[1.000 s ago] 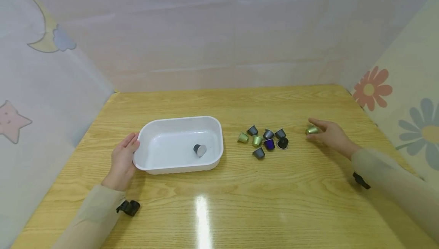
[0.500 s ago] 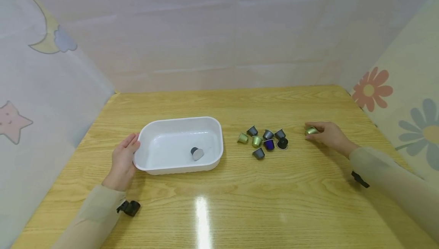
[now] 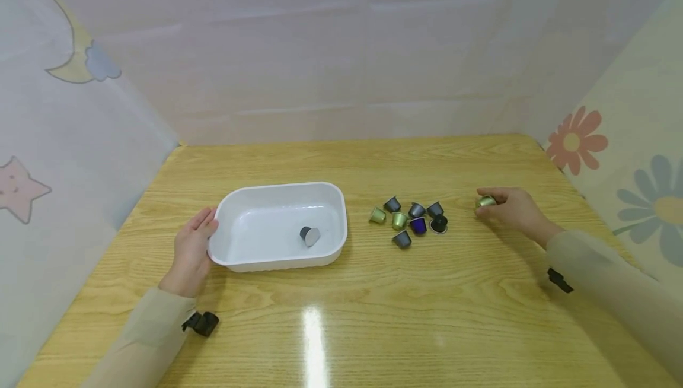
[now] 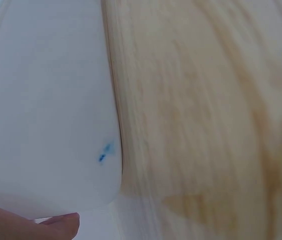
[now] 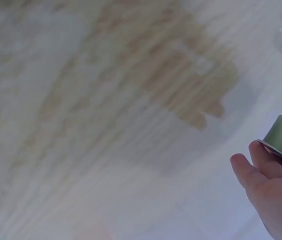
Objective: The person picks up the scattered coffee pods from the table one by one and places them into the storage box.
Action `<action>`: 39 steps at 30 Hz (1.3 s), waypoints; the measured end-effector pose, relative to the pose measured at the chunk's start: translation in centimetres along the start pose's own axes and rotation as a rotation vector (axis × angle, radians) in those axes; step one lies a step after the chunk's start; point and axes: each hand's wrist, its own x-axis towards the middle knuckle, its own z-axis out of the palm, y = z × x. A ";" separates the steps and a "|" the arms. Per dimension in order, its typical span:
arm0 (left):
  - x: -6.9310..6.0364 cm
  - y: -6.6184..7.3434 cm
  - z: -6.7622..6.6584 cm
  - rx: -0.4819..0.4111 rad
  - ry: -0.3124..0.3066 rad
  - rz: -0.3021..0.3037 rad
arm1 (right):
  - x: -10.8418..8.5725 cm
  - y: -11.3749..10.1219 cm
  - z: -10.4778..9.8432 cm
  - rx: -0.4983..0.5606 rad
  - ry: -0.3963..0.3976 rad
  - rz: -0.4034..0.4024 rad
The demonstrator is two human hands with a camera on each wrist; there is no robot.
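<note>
Left hand [image 3: 191,248] clamped on left end of white tub [image 3: 256,239]; inside, right of centre, one dark capsule [image 3: 309,235], tipped. On bench [image 3: 427,305]: two green capsules [image 3: 399,220], four grey capsules [image 3: 402,239], one purple capsule [image 3: 418,226], one black capsule [image 3: 439,222]. Farther right, right hand [image 3: 517,213] pinches third green capsule [image 3: 486,201].

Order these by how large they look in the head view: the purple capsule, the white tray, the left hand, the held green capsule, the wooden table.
1. wooden table
2. white tray
3. left hand
4. purple capsule and held green capsule: too alike to rank; the green one is partly hidden.
</note>
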 end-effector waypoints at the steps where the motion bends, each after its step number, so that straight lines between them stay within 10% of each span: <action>1: 0.0 0.0 0.0 -0.002 0.001 -0.001 | -0.1 -0.2 -0.1 -0.003 0.003 0.003; 39: -0.2 0.1 0.1 0.007 -0.014 0.009 | -2.5 -8.4 1.1 0.075 0.030 -0.064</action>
